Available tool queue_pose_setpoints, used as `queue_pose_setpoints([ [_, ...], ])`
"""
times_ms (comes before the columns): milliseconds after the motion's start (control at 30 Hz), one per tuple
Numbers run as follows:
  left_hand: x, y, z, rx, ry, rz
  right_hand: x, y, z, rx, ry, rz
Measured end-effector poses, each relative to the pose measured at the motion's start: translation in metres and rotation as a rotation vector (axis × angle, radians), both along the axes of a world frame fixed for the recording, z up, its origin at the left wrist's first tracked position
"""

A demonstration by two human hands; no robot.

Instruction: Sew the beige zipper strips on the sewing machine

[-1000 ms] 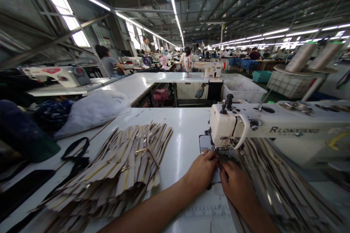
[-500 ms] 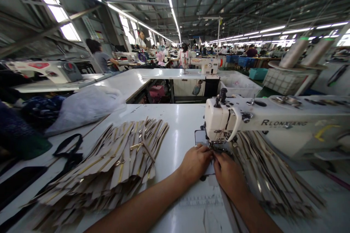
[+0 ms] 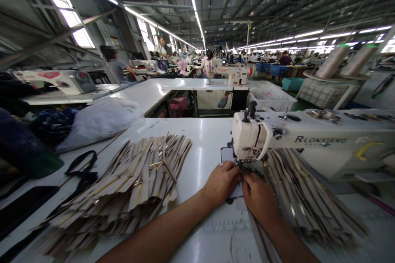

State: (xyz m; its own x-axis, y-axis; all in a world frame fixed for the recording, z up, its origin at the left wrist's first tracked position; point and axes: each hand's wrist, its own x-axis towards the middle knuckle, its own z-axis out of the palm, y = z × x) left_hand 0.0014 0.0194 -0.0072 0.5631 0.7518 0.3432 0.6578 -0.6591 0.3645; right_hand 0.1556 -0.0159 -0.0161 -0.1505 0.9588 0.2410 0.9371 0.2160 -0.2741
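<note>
Both my hands meet just in front of the needle area of a white sewing machine (image 3: 249, 133). My left hand (image 3: 222, 178) has its fingers bunched together close to the presser foot, pressed on the end of a taupe zipper strip (image 3: 258, 236). My right hand (image 3: 258, 193) is closed on the same strip, thumb and fingers pinching it, and the strip trails under the wrist toward the table's front edge. The fingers hide most of the end at the needle. A fanned pile of taupe zipper strips (image 3: 138, 181) with gold teeth and pulls lies to the left.
More strips (image 3: 308, 197) lie under and right of the machine arm. A black strap (image 3: 82, 170) and a white plastic bag (image 3: 101, 121) are at the left. Two thread cones (image 3: 333, 61) stand back right. Beyond the table are a white bin (image 3: 271, 96) and another sewing machine (image 3: 236, 74).
The view has shifted slightly, so the scene sits a little further right and lower. My hands stay at the needle area, with almost no visible movement of the strip.
</note>
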Motion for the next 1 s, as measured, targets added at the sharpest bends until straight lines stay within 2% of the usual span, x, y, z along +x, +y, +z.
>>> queue_pose_setpoints([
  [167,-0.003,0.002,0.001,0.049,-0.008,-0.123,0.006,-0.014,0.000,0.022,0.008,0.023],
  [433,-0.002,0.001,0.001,0.051,-0.004,-0.120,0.020,-0.049,-0.017,0.117,0.156,0.013],
  [667,-0.002,-0.001,0.001,0.046,0.010,-0.108,0.016,-0.043,-0.024,0.137,0.005,0.081],
  [1000,-0.004,-0.005,0.003,0.092,0.037,-0.051,0.011,-0.033,-0.013,0.041,-0.065,0.095],
])
